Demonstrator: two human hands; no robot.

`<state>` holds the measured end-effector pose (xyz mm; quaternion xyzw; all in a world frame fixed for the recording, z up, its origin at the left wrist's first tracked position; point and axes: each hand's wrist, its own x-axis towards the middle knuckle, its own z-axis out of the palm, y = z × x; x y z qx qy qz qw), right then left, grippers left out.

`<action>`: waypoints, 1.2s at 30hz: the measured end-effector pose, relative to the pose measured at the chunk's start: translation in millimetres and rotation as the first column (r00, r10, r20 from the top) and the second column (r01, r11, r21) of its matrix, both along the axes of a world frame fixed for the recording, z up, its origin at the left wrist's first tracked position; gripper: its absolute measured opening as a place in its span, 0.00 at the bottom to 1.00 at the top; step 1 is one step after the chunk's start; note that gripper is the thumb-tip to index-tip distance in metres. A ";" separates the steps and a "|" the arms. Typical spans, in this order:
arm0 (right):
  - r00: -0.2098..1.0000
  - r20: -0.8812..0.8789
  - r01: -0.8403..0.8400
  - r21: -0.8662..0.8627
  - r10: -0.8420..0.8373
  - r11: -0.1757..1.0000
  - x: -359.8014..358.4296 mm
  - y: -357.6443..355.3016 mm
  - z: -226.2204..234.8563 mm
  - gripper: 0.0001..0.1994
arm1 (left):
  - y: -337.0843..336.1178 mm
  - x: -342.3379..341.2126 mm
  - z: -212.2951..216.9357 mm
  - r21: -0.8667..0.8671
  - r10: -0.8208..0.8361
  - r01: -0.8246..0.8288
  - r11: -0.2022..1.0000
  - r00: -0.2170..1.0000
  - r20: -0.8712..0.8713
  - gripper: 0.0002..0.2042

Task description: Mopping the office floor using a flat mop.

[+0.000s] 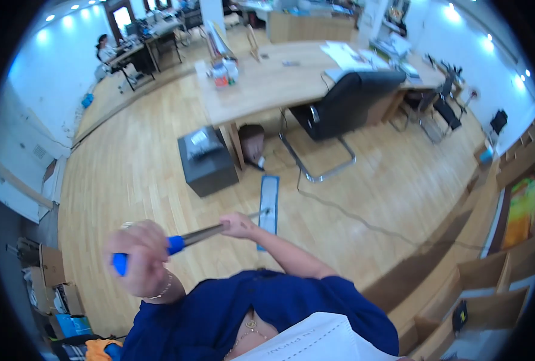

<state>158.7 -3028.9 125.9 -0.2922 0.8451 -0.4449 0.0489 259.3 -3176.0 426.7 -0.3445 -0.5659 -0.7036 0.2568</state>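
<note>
A flat mop crosses in front of me, its metal pole (202,234) slanting from left to right. My left hand (138,256), slightly blurred, is wrapped round the blue grip (175,245) at the pole's upper end. Further down, my right hand (238,225) closes round the metal part of the pole. The long mop head (268,195), a pale pad with a blue border, lies flat on the wooden floor (135,174), pointing away from me. Part of the pole is hidden by my right hand.
Beyond the mop stand a dark cabinet (210,171), a wooden desk (249,96) and a black chair (351,105). A cable (363,224) runs across the floor to the right, toward wooden shelving (484,271). Boxes (52,265) stand at left. A person (106,51) sits far off.
</note>
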 end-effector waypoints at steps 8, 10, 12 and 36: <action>0.992 0.009 0.125 0.004 -0.125 0.992 35.1 30.0 -15.1 0.10 | 15.0 10.0 8.3 -0.438 -0.583 0.510 0.740 0.811 -0.041 0.14; 0.992 0.020 0.127 0.024 -0.127 0.992 48.7 45.3 -18.1 0.09 | 24.6 12.0 17.1 -0.467 -0.670 0.564 0.681 0.737 -0.088 0.13; 0.984 -0.071 0.154 -0.088 -0.160 0.984 67.2 34.7 -17.8 0.10 | 26.4 25.1 18.4 -0.511 -0.670 0.541 0.668 0.737 -0.096 0.12; 0.977 0.066 0.205 -0.024 -0.203 0.979 237.0 174.1 -15.3 0.14 | 191.1 176.5 -35.0 -0.347 -0.967 0.938 0.016 0.103 0.233 0.19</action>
